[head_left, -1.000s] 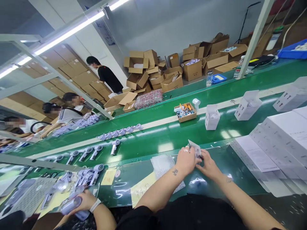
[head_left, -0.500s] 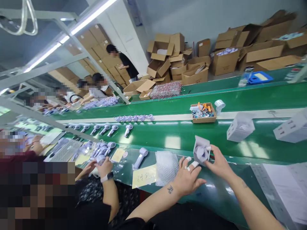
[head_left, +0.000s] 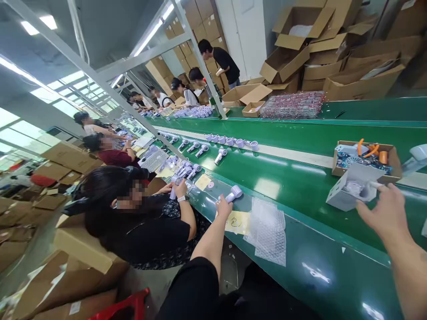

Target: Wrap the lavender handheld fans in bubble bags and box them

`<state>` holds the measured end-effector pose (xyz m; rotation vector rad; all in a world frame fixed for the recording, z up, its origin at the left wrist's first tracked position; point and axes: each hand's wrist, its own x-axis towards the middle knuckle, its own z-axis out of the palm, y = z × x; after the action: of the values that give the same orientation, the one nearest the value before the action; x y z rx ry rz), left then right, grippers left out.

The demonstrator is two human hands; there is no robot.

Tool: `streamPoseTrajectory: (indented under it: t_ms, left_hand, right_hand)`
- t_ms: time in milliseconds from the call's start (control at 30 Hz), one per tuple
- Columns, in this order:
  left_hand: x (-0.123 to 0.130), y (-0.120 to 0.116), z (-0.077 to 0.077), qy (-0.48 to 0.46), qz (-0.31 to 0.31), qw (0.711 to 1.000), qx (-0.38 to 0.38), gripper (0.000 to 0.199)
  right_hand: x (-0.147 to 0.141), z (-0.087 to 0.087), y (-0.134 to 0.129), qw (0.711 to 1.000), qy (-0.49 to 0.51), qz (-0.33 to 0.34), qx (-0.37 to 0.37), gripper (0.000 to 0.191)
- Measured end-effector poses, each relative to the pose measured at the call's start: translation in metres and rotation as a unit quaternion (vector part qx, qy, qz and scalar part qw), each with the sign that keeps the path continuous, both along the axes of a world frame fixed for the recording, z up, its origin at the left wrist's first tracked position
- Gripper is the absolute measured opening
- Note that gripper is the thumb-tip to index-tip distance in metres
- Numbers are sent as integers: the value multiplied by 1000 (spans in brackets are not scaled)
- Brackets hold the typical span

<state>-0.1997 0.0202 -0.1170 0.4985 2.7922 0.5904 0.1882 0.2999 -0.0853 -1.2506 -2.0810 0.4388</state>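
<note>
My left hand (head_left: 224, 207) is closed round the handle of a light purple handheld fan (head_left: 235, 192) at the near edge of the bench, above a yellow note (head_left: 240, 222). To its right lie clear bubble-wrap bags (head_left: 271, 231). At the right, my right hand (head_left: 387, 206) has its fingers at the edge of an open white box (head_left: 342, 198) on the green belt. White wrapped contents show inside the box. Tape covers a fingertip of that hand.
Behind the white box stands a cardboard tray (head_left: 393, 162) of small parts and orange pieces. Fans (head_left: 220, 155) lie along the belt (head_left: 296, 178). A co-worker (head_left: 133, 226) sits close on the left, below a slanting metal frame (head_left: 130, 104).
The view has swung left. My left hand has moved left from beside the box to the fan and closed on it. My right hand has moved forward with the box onto the belt.
</note>
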Motion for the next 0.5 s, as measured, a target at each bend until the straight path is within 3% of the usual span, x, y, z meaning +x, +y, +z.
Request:
streamPoseTrajectory:
  t_ms: [67,133,200,267,333,400,467,500]
  left_hand:
    - [-16,-2,-10,-18,9,999,-27,49]
    - [-21,-5,-18,-26,-4,999,-38,39]
    - [-20,-7,-18,-25,-34,999,-30,32]
    - [-14,-9,-11,-17,-71,997,-10,31]
    - [-2,-12,2,-7,-115,993,14,33]
    - [20,-18,17,30,-200,978,43,35]
    - [51,-27,30,99,-328,936,79,37]
    - [68,-32,35,135,-398,902,102,39]
  right_hand:
    - [-7,5,-47,997,46,-48,-30,36]
    - [-20,2,-99,977,104,-23,-187,30]
    - [-39,-6,-148,902,171,64,-392,31]
    - [-60,-13,-187,820,226,96,-517,30]
    - [-86,-11,-213,751,281,81,-592,27]
    - [-114,-2,-226,673,346,54,-652,28]
    - [-140,10,-229,593,405,33,-695,30]
    - [-150,15,-227,568,425,24,-705,30]
